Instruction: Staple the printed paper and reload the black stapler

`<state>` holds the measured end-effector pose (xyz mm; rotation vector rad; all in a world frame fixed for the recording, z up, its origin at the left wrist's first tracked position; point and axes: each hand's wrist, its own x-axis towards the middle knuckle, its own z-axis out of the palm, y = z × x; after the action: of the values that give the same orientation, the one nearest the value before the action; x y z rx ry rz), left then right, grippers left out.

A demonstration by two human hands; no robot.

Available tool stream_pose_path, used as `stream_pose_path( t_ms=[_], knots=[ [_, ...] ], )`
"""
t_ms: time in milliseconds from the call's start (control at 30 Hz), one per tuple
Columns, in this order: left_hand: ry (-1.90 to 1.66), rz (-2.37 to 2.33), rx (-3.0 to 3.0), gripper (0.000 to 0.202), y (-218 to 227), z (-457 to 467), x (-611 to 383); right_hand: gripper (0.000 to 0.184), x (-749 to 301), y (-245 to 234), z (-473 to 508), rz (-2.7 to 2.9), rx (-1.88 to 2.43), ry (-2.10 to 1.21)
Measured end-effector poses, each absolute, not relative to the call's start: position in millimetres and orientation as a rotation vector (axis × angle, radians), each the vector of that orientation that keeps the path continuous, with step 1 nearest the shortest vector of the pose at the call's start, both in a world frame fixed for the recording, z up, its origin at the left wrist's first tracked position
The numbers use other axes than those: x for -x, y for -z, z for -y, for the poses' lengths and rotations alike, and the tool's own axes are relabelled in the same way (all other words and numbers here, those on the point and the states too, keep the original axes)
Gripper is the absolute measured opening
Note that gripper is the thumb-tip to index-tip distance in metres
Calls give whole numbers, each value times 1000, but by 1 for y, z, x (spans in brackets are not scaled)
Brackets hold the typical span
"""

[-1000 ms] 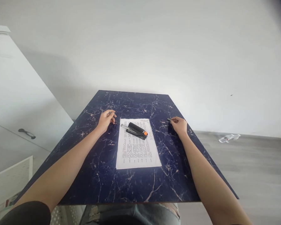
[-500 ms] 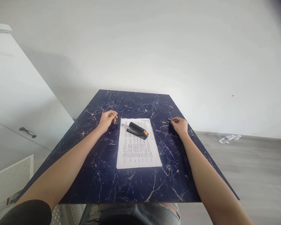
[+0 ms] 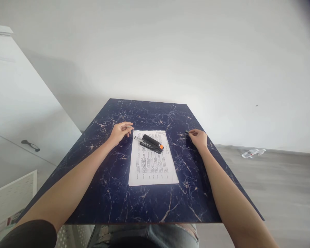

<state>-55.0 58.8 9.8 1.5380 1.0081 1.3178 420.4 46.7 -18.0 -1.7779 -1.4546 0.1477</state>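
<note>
A black stapler (image 3: 153, 144) with an orange button lies on printed sheets of paper (image 3: 155, 168), its metal tray sticking out toward the upper left. My left hand (image 3: 121, 132) hovers by the top left corner of the paper. Thumb and fingers there pinch a small, thin greyish strip (image 3: 128, 126), too small to identify surely. To the right of the paper, my right hand (image 3: 198, 137) rests near the table's right edge. Between its thumb and fingers is a small dark piece (image 3: 187, 132), mostly hidden, whose kind I cannot make out.
The dark blue marbled table (image 3: 113, 206) stands against a white wall (image 3: 157, 51). At left is a white cabinet (image 3: 23, 103) with a dark handle (image 3: 30, 145). A clear plastic bottle (image 3: 253, 153) lies on the grey floor at right.
My left hand has shifted slightly right toward the paper, its fingers stretching out more, so the greyish strip shows. My right hand, the stapler and the paper stay put.
</note>
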Motion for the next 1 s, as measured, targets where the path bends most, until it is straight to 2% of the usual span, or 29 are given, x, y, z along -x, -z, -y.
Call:
stream_pose_path(
  t_ms=[333, 600, 800, 933, 1000],
  knots=[
    [-1212, -1015, -1498, 34, -10, -59, 53, 24, -419, 16, -45, 1457, 1782, -150],
    [-1278, -923, -1235, 31, -7, -67, 56, 23, -419, 17, -45, 1445, 1787, -156],
    [-1293, -1008, -1512, 38, -12, -59, 53, 24, -405, 3, -38, 1473, 1747, -85],
    [-1202, -1065, -1718, 46, -14, -54, 53, 26, -355, -19, -17, 1662, 1510, -104],
    [-1187, -1056, -1777, 44, -16, -52, 53, 28, -319, -28, -1, 1785, 1352, -186]
  ],
)
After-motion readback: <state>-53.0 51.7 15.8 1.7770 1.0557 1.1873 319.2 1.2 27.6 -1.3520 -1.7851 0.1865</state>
